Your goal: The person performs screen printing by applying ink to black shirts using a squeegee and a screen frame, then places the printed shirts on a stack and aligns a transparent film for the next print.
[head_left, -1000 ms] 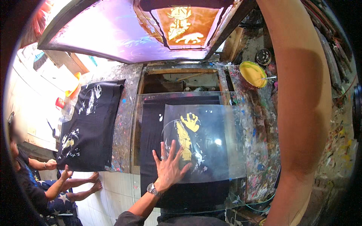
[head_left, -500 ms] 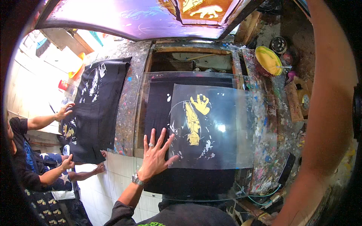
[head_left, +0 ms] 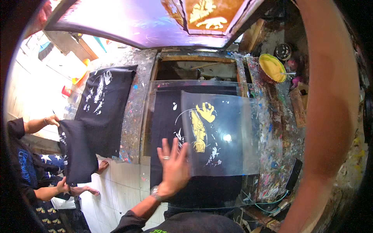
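Observation:
My left hand, open with spread fingers and slightly blurred, lies over the lower left edge of a clear plastic sheet. That sheet carries a yellow figure print and covers part of a black cloth with white marks; a larger transparent plate spans the same spot. My right forearm rises along the right side and out at the top, its hand out of view. Overhead stands a raised printing screen with an orange stencil area.
At left, a co-worker's hands grip another printed black cloth; their feet show below. A paint-spattered table holds a yellow paint bowl, a dark tin and a black device with cable.
My left hand has shifted right onto the sheet's edge. The co-worker has lifted and folded over the near half of the left cloth. The whole view has shifted slightly.

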Available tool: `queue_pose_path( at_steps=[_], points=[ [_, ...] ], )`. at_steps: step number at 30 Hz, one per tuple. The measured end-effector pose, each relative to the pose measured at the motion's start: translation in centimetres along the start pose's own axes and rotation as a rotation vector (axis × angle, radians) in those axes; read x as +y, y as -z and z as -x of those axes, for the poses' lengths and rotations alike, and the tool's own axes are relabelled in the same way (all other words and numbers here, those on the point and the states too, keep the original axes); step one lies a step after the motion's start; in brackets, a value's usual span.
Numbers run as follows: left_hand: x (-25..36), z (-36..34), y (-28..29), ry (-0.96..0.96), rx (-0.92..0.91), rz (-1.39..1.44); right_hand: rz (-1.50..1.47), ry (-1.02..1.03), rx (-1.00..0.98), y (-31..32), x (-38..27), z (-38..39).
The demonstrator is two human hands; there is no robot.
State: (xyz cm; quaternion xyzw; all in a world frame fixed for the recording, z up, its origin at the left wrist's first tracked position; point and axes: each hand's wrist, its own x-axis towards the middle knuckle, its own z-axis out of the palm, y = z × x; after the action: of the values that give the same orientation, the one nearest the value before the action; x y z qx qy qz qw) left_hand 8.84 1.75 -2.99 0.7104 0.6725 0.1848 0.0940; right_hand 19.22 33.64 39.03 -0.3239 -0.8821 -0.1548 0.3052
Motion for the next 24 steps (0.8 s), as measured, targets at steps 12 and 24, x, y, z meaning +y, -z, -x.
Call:
queue_pose_path(
  at_steps=[12, 24],
  points=[
    [-0.9, -5.6, 20.1, 0.06, 0.522, -0.388, 0.173, -0.067, 0.064, -2.0, -13.4, 24.1],
    [-7.4, 5.2, 4.6, -0.185, 0.007, -0.078, -0.116, -0.127, -0.378, -15.2, -20.7, 42.6]
  ],
)
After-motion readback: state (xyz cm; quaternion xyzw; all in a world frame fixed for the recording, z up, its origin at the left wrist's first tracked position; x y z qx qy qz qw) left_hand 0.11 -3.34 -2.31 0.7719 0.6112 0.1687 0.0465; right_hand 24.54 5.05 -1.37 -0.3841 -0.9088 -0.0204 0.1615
